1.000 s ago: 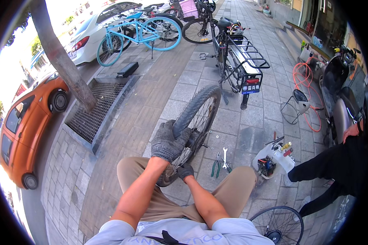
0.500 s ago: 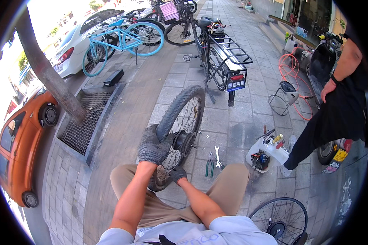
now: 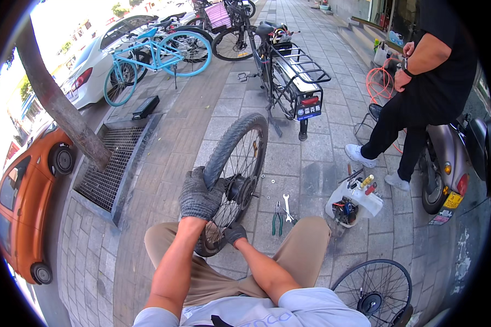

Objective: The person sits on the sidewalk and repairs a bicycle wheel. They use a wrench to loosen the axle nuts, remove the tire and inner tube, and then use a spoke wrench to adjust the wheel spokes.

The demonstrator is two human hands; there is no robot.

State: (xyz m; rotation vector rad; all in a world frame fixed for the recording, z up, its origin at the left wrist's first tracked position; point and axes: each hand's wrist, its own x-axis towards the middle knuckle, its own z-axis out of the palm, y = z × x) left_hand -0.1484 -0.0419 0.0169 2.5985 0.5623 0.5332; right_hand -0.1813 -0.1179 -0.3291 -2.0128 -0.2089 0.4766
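Note:
A bicycle wheel [image 3: 232, 143] with a knobbly black tyre stands upright between my knees, with a hub and sprocket at its middle. My left hand [image 3: 201, 195], in a grey knit glove, is closed around the tyre on its left side. Low on the right side, my gloved right hand [image 3: 235, 234] grips the wheel near the rim and spokes; its fingertips are partly hidden. On the paving just right of the wheel lie green-handled pliers [image 3: 277, 219] and a silver wrench [image 3: 287, 206]. A few small nuts [image 3: 272, 182] are scattered near them.
A cut white plastic jug [image 3: 338, 199] holding tools stands to the right. Another wheel [image 3: 372, 278] lies at lower right. A black bike with a rear rack [image 3: 300, 82] is parked ahead. A person in black [image 3: 420, 98] stands beside a scooter [image 3: 444, 163]; a tree grate [image 3: 112, 169] is left.
The person in black has stepped inward from the right edge, both shoes now showing near the jug and hands brought together. My hands keep their hold on the wheel, which looks almost unmoved.

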